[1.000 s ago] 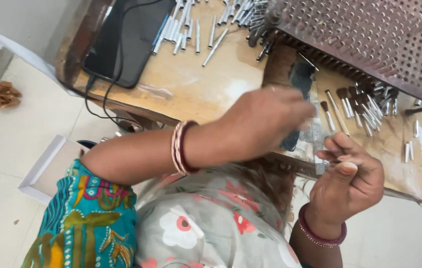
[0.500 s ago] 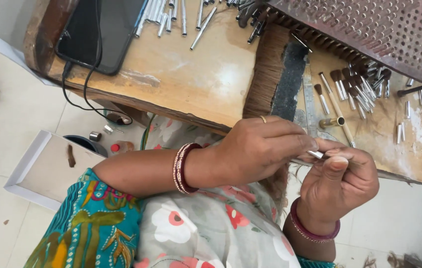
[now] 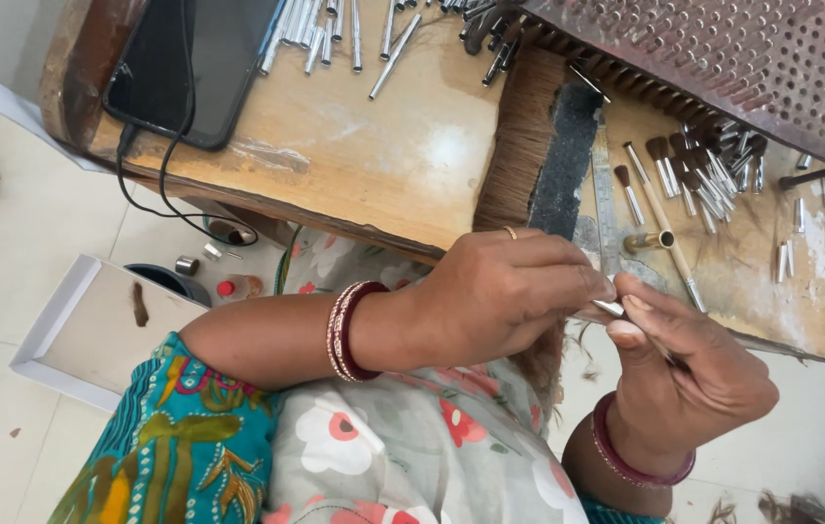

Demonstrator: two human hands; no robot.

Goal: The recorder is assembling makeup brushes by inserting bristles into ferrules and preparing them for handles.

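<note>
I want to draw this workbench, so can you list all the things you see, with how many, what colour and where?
Wooden bench: one, light brown, across the top.
Phone: one, black, top left on the bench, black cable hanging off it.
Loose metal tubes: many, silver, top middle.
Perforated metal rack: one, grey-brown, top right.
Finished small brushes: many, dark tips on silver tubes, right of the bench.
Bristle bundle: one, brown, beside a dark strip.
White tray: one, on the floor, left.
Small metal tube: one, silver, pinched between both hands.
Left hand: bangles, ring.
Right hand: bangle.
</note>
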